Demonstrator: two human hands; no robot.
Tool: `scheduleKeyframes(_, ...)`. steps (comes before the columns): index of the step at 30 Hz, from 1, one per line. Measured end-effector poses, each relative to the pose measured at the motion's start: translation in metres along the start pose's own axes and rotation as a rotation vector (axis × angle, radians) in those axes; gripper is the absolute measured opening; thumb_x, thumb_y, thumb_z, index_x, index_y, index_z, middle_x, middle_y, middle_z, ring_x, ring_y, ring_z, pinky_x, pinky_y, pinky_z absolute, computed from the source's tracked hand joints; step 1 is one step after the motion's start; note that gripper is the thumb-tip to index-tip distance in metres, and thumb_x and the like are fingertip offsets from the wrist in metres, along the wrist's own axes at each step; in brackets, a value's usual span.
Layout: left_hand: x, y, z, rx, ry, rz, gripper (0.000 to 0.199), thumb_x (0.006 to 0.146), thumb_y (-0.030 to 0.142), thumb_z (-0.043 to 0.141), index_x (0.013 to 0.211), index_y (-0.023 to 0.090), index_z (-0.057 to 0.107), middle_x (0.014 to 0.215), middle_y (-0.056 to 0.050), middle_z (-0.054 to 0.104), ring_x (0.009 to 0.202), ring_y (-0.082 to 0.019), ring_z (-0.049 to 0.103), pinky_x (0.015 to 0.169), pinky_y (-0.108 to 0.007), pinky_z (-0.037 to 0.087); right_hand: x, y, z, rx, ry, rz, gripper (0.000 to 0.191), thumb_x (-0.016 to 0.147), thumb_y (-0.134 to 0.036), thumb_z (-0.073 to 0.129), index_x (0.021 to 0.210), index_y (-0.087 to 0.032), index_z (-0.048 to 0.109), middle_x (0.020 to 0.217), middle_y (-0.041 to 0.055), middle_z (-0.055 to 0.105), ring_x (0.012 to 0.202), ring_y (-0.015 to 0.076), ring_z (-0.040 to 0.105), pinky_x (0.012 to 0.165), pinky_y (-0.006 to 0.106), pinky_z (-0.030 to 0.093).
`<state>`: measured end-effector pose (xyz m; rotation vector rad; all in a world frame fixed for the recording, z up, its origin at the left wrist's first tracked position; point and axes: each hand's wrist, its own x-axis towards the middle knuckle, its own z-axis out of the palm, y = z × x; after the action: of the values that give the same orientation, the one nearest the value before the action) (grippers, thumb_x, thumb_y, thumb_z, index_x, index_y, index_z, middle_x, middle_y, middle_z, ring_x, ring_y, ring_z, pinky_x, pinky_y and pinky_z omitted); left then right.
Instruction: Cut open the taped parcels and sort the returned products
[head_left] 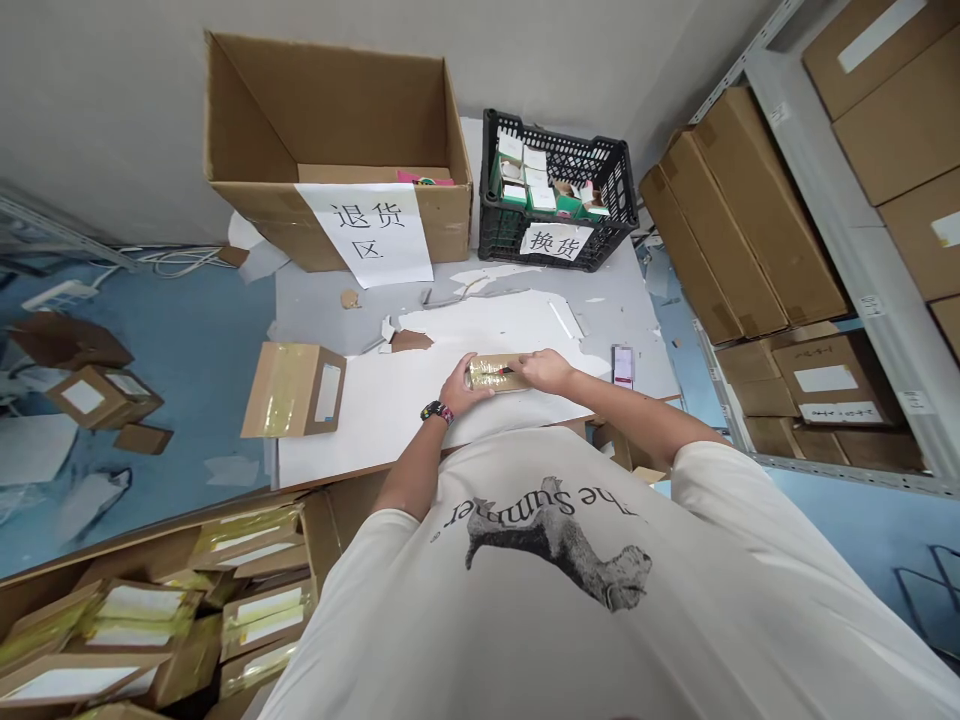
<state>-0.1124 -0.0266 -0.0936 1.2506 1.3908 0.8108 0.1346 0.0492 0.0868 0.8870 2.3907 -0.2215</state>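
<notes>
A small taped cardboard box (491,372) lies on the white sheet (382,385) covering part of the table, close to its front edge. My left hand (461,387) grips the box at its left end. Over the box's right end is my right hand (546,371), its fingers closed round a small dark tool with a red part (508,370), whose tip rests at the tape on top. Most of that tool is hidden in the fingers.
A larger taped box (292,390) stands at the table's left. Behind are a big open carton (442,225) and a black crate (491,235) of small boxes. A phone (623,366) lies right. Parcels (262,610) fill a container at lower left; shelves (825,220) stand right.
</notes>
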Motion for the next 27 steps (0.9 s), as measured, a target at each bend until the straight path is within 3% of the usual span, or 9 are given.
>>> scheduleKeyframes(10, -0.002, 0.012, -0.005, 0.111, -0.017, -0.011, 0.117, 0.070, 0.058, 0.104, 0.173, 0.037, 0.052, 0.160, -0.007, 0.072, 0.151, -0.041, 0.067, 0.128, -0.058, 0.056, -0.014, 0.016, 0.011, 0.033, -0.018, 0.038, 0.047, 0.113, -0.012, 0.048, 0.156, -0.020, 0.067, 0.136, 0.0187, 0.083, 0.119, 0.0307, 0.083, 0.088, 0.035, 0.053)
scheduleKeyframes(16, 0.001, 0.015, -0.004, 0.130, -0.036, -0.019, 0.116, 0.070, 0.059, 0.104, 0.172, 0.037, 0.053, 0.160, -0.007, 0.073, 0.147, -0.042, 0.070, 0.122, -0.057, 0.060, -0.038, 0.036, 0.026, 0.055, -0.039, 0.088, 0.050, 0.115, -0.012, 0.040, 0.158, -0.019, 0.064, 0.134, 0.0209, 0.082, 0.117, 0.0326, 0.081, 0.091, 0.037, 0.050)
scheduleKeyframes(27, 0.002, 0.021, -0.007, 0.178, -0.064, -0.031, 0.112, 0.071, 0.058, 0.103, 0.170, 0.039, 0.056, 0.153, -0.006, 0.077, 0.142, -0.043, 0.074, 0.120, -0.057, 0.060, -0.051, 0.049, 0.033, 0.062, -0.084, 0.129, 0.055, 0.114, -0.011, 0.040, 0.163, -0.020, 0.062, 0.132, 0.0200, 0.081, 0.114, 0.0330, 0.080, 0.091, 0.039, 0.049)
